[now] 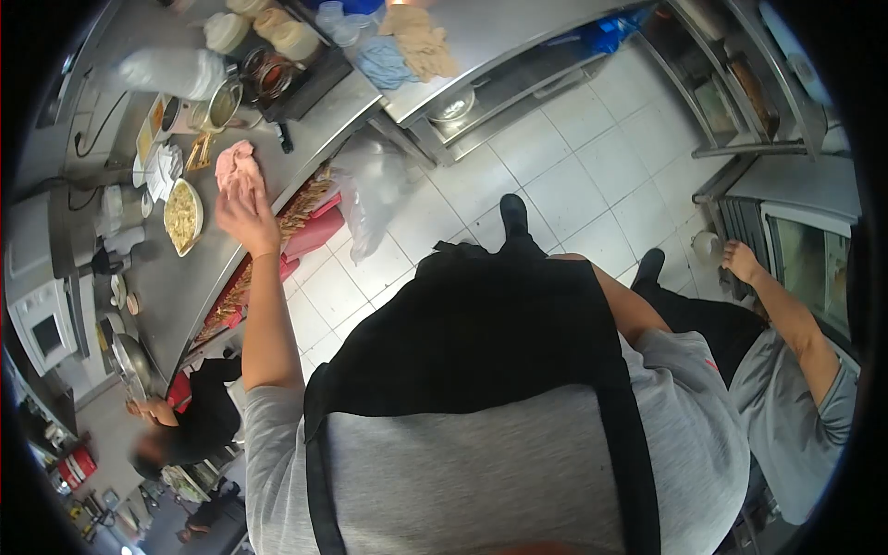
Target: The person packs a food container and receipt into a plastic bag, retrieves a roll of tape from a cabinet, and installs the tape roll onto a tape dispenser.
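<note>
My left hand (247,220) is stretched out over the steel counter (199,277), its fingers gripping a crumpled pink cloth (240,166). Just left of that hand sits a white oval dish (184,218) filled with pale yellowish shredded food. Crumpled white paper (164,170) lies beyond the dish. My right forearm goes down behind the black apron (462,333), which hides the right hand.
Jars (268,72) and a pot (223,104) stand farther along the counter. A plastic bag (370,190) hangs at its edge. One co-worker's hand (740,262) is at right by a fridge; another person holds a pan (132,365) at lower left.
</note>
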`<move>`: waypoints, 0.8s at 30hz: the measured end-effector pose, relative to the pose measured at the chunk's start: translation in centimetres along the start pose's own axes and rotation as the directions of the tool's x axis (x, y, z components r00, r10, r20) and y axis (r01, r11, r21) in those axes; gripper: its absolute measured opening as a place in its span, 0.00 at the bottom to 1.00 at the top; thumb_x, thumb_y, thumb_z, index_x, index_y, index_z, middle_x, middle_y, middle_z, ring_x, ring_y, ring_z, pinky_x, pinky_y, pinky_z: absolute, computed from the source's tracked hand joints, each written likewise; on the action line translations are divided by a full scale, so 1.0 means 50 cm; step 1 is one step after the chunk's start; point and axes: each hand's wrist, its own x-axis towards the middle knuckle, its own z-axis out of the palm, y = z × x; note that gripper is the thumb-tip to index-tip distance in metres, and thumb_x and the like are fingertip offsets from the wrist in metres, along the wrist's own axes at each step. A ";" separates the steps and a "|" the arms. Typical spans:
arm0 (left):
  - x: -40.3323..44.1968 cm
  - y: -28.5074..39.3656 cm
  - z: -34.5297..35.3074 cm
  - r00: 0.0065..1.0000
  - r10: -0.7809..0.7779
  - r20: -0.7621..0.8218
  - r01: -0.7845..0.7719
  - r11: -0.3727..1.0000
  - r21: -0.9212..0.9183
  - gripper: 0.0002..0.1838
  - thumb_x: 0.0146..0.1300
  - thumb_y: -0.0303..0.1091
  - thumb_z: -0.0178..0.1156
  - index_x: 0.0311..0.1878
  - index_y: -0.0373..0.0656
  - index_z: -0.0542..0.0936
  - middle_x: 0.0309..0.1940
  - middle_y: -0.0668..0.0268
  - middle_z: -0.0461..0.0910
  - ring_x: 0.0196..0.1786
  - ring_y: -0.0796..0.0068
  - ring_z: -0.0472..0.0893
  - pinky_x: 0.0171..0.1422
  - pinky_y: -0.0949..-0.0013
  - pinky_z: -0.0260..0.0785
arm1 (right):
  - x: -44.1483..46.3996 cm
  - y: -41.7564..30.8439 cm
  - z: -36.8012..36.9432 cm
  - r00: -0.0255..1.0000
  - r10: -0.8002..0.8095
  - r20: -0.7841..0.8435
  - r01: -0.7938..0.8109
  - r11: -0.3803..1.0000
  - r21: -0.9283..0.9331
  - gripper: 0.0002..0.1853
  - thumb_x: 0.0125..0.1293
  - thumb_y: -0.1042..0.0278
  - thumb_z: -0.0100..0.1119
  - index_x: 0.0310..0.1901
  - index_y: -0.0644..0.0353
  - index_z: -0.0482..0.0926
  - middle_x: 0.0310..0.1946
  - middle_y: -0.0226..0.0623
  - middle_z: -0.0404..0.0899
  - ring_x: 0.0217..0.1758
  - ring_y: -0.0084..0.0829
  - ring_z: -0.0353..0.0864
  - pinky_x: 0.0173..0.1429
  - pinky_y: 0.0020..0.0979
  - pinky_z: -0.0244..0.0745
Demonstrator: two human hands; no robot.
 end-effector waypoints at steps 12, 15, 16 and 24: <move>0.028 0.160 0.158 0.976 -0.134 0.174 0.151 0.984 -0.090 0.17 0.59 0.32 0.57 0.52 0.38 0.73 0.58 0.44 0.60 0.61 0.46 0.62 0.66 0.52 0.54 | 0.100 0.126 0.047 0.990 -0.140 0.005 0.138 0.984 0.116 0.33 0.62 0.37 0.51 0.63 0.49 0.69 0.63 0.50 0.64 0.66 0.54 0.64 0.67 0.48 0.60; 0.019 0.156 0.166 0.995 -0.059 0.076 0.065 0.996 -0.066 0.19 0.59 0.32 0.57 0.54 0.38 0.72 0.60 0.43 0.58 0.63 0.45 0.60 0.68 0.52 0.53 | 0.112 0.140 0.046 0.987 -0.161 0.026 0.158 0.982 0.101 0.33 0.62 0.37 0.51 0.63 0.48 0.69 0.64 0.49 0.63 0.66 0.55 0.63 0.68 0.49 0.60; 0.022 0.162 0.159 0.996 -0.065 0.064 0.070 0.995 -0.065 0.20 0.59 0.33 0.58 0.55 0.38 0.72 0.60 0.43 0.57 0.63 0.45 0.60 0.68 0.52 0.53 | 0.115 0.144 0.042 0.986 -0.164 0.037 0.160 0.983 0.090 0.33 0.62 0.37 0.51 0.63 0.47 0.68 0.65 0.49 0.62 0.67 0.55 0.62 0.68 0.49 0.59; 0.049 0.112 0.135 0.959 -0.127 0.252 0.117 0.992 0.056 0.15 0.60 0.35 0.57 0.49 0.43 0.79 0.57 0.50 0.67 0.65 0.48 0.61 0.68 0.53 0.54 | 0.137 0.150 0.016 0.979 -0.186 0.083 0.184 0.982 0.040 0.32 0.62 0.37 0.51 0.65 0.44 0.67 0.67 0.47 0.59 0.68 0.56 0.60 0.68 0.52 0.58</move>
